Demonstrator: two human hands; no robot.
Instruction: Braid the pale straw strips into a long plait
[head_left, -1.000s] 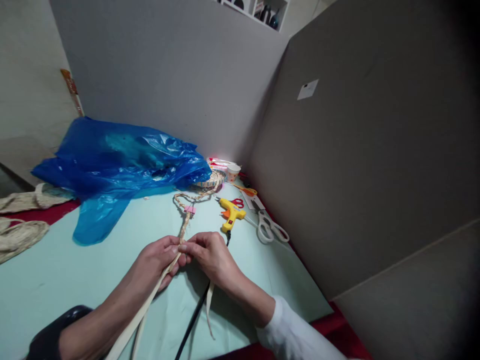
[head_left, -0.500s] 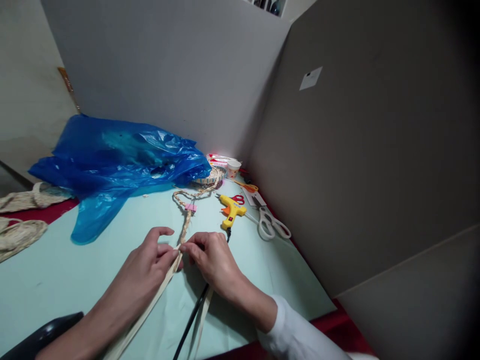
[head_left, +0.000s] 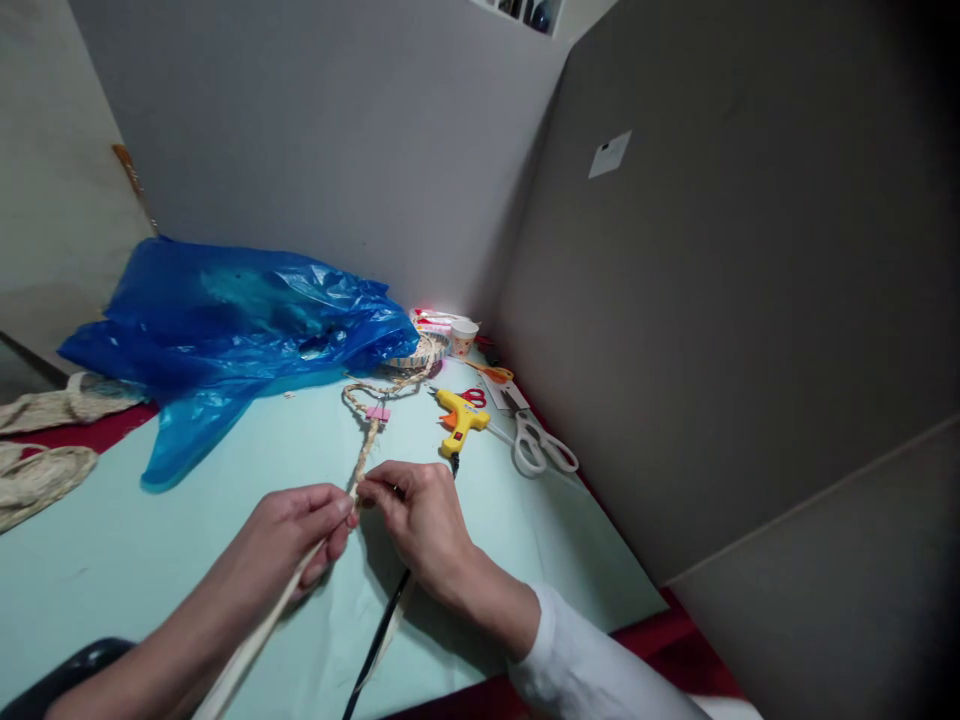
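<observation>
A thin straw-coloured braid (head_left: 366,447) runs down the table toward me, with a pink binder clip (head_left: 377,413) fastened on it. My left hand (head_left: 307,525) pinches a pale fibre strand (head_left: 251,650) at the braid's lower end; the strand trails down toward the bottom edge. Close beside it, my right hand (head_left: 416,515) is closed in a pinch on the braid's end. Another loose strand hangs below my right hand, next to a black cable (head_left: 379,635). Beyond the clip, the braid curves back to a coil (head_left: 427,352) partly beside the blue bag.
A blue plastic bag (head_left: 225,310) lies at the back left. To the right are a yellow glue gun (head_left: 461,420), white-handled scissors (head_left: 541,447), orange scissors (head_left: 491,371) and a paper cup (head_left: 463,338). Braided pieces (head_left: 41,480) rest at far left. Grey partitions (head_left: 322,130) enclose the table.
My left fingers, which were spread with the index raised, have closed into a pinch on the strand. My right hand stays pinched at nearly the same place. The view has shifted slightly.
</observation>
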